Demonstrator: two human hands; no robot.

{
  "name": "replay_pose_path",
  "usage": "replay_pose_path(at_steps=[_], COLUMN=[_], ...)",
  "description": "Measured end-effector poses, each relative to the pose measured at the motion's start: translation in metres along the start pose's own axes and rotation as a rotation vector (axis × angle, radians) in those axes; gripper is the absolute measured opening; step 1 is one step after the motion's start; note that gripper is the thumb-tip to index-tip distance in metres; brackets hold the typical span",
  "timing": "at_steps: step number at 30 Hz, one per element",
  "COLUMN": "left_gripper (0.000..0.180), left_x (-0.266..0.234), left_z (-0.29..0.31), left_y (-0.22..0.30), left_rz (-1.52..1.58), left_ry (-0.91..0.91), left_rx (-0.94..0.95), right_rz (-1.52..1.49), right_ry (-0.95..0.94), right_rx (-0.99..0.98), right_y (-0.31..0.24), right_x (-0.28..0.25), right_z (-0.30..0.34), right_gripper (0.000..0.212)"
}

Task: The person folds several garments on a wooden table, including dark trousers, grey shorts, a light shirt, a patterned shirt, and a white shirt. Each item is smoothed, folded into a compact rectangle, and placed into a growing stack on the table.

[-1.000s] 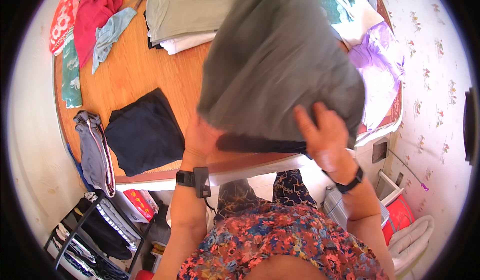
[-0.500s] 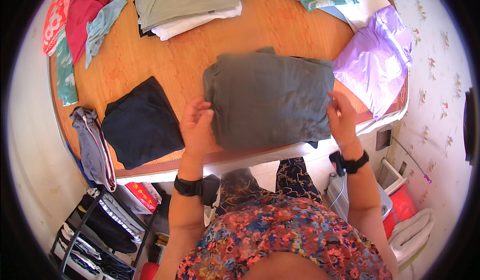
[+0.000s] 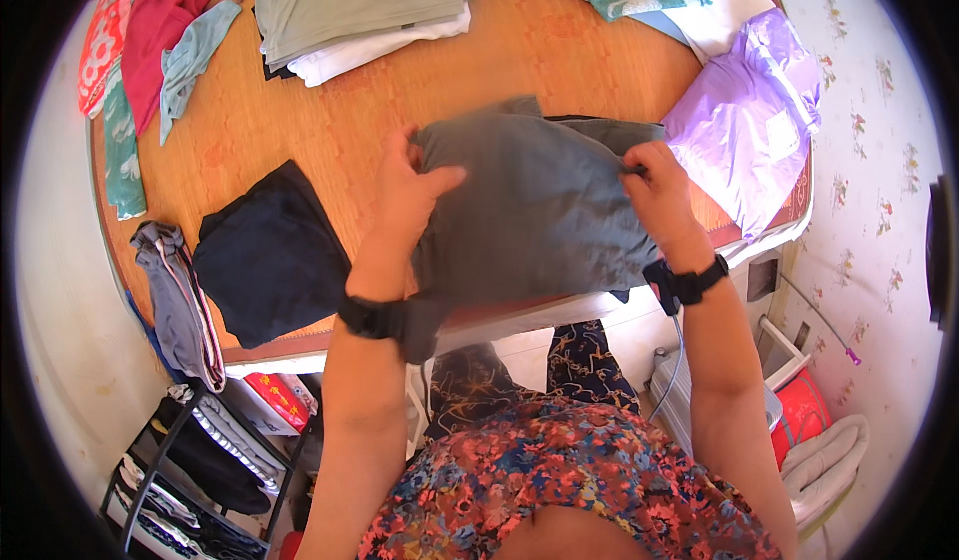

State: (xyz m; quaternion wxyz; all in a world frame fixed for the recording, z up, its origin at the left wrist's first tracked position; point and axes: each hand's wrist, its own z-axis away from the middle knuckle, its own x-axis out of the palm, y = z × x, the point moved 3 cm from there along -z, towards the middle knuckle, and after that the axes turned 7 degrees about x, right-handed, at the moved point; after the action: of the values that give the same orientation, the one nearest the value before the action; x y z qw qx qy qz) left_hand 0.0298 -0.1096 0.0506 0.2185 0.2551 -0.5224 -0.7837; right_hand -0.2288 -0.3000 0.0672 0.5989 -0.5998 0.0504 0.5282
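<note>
A folded dark grey-green garment [image 3: 529, 210] lies near the front edge of the table, its upper layer lifted and slightly blurred. At its left edge, my left hand [image 3: 415, 190] closes on the cloth, thumb across the top and fingertips partly hidden. My right hand [image 3: 661, 188] pinches the upper right edge between thumb and fingers. Beneath that layer, more grey-green cloth and a strip of black fabric show at the back. Left of my left hand is a folded navy-black garment [image 3: 272, 255], touched by neither hand.
A stack of folded clothes [image 3: 360, 5] stands at the back. Loose red and teal cloths [image 3: 175, 45] lie far left, above rolled grey trousers [image 3: 178, 295]. A purple plastic bag [image 3: 744, 125] sits at the right edge. Below left is a black rack [image 3: 150, 475] with clothes.
Both hands have moved up along the garment's sides. My right hand has taken its upper right edge, and the left has closed on the left side. The top layer has been raised and creased.
</note>
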Motion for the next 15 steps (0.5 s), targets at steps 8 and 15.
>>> replay_pose_path(at_steps=[8, 15], left_gripper=[0.029, 0.029], left_x=[-0.05, -0.046], left_z=[0.14, 0.216], left_y=[0.052, 0.035], left_rz=[-0.212, 0.169], left_ry=[-0.45, -0.708], left_rx=[0.367, -0.118], right_rz=[0.127, 0.035], right_ry=[-0.436, -0.531], right_rx=[-0.072, -0.149], right_y=[-0.054, -0.064], right_x=[-0.074, -0.074], right_z=[0.166, 0.226], right_gripper=[0.048, 0.032])
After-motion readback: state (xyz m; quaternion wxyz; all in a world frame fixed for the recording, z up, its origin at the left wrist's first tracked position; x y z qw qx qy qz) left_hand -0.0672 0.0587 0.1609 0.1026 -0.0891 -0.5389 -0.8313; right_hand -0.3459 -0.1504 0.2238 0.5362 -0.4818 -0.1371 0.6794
